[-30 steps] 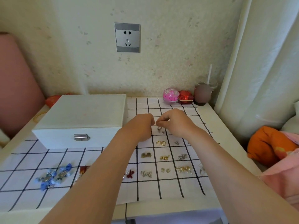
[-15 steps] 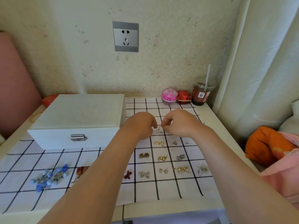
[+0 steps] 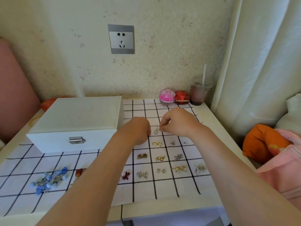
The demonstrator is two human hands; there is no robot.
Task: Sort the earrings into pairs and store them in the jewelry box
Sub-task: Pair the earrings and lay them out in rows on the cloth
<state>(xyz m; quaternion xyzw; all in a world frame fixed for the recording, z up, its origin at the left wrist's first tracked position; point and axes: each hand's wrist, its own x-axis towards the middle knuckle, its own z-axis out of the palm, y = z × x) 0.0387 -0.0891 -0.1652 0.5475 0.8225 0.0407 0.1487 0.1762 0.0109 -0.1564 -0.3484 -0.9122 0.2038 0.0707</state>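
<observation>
1. Several sorted earring pairs [image 3: 179, 168] are lying nearest me in squares of the checked cloth [image 3: 143, 191], with blue bow earrings [image 3: 48, 180] sitting off to the left.
2. My left hand [image 3: 138, 129] is curling its fingers just beside a silver earring [image 3: 156, 130]; I cannot tell whether it is holding anything.
3. My right hand [image 3: 177, 123] is pinching that silver earring, just beyond the gold hoops [image 3: 157, 143].
4. Left of my hands, the white jewelry box [image 3: 78, 121] is sitting closed, its clasp [image 3: 76, 140] facing me.
5. Farthest back, a pink case [image 3: 167, 97], a red case [image 3: 182, 97] and a cup with a straw [image 3: 199, 93] are standing by the wall.
</observation>
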